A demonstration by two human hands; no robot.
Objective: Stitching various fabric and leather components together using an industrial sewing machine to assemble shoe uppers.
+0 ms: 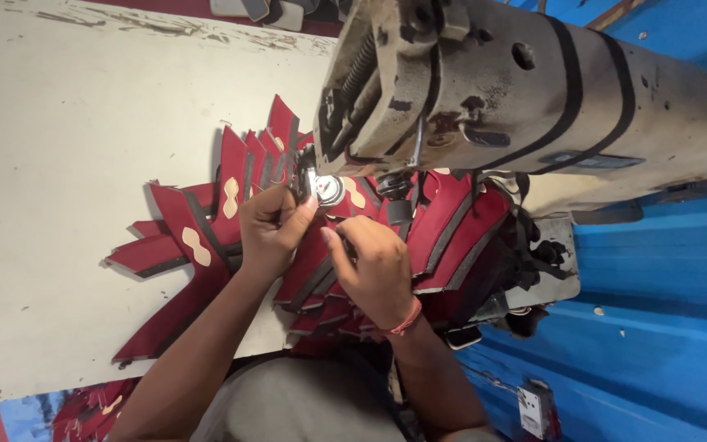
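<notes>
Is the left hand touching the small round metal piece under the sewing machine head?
Cannot tell: in the head view the left hand fingertips reach beside the round metal piece.

Stitching workshop, likely shoe or leather goods. Worn, grimy industrial sewing machine [493, 90] over a scuffed white table [67, 164], with stacks of cut red pieces [198, 237] piled under it. Blue metal wall [664, 327] with a socket [536, 407] behind.

- A worn white worktable [67, 147] fills the left of the frame, scuffed along its top edge.
- Blue corrugated sheeting [664, 327] covers the right and lower right.
- A white electrical socket box [536, 407] sits at the lower right.
- Black strap scraps [546, 258] lie heaped at centre right.
</notes>
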